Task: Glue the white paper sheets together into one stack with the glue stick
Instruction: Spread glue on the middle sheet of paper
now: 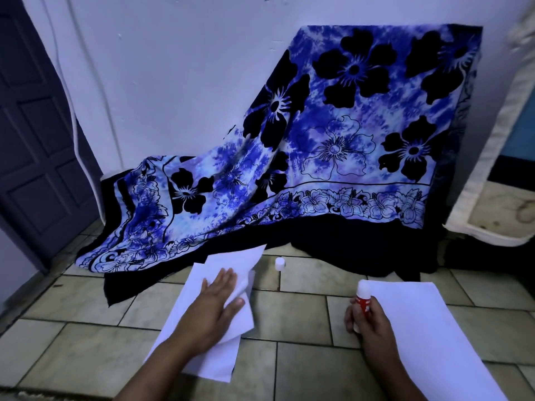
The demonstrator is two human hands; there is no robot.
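**A:** Where are the white paper sheets (208, 363) now?

**B:** On the tiled floor (304, 380), in two places. A small pile lies near, at the left. Its top sheet (234, 260) is raised and curled toward the far side. One single sheet (428, 328) lies flat at the right, well apart from the pile.

**A:** How will the paper handle?

**B:** I judge it very light and soft. The raised sheet bends under its own weight, and I think it can crease easily or slide on the smooth tiles. It is better to take it at an edge or a corner, then press it flat with the palm.

**A:** And the hands?

**B:** The left hand (212, 311) lies over the top sheet. Its fingers (225, 277) are almost straight on top and the thumb is under the edge, so it pinches this sheet. The right hand (373, 325) is closed around the glue stick (362, 296), at the left edge of the single sheet. The stick looks stiff and small, easy to hold by its red body. Its white tip is bare and points to the far side.

**A:** The cap (280, 263)?

**B:** It stands on the floor, farther than the hands, between the two paper places. Behind it a blue flowered cloth (333, 140) hangs down, and a dark door (34, 140) is at the far left.
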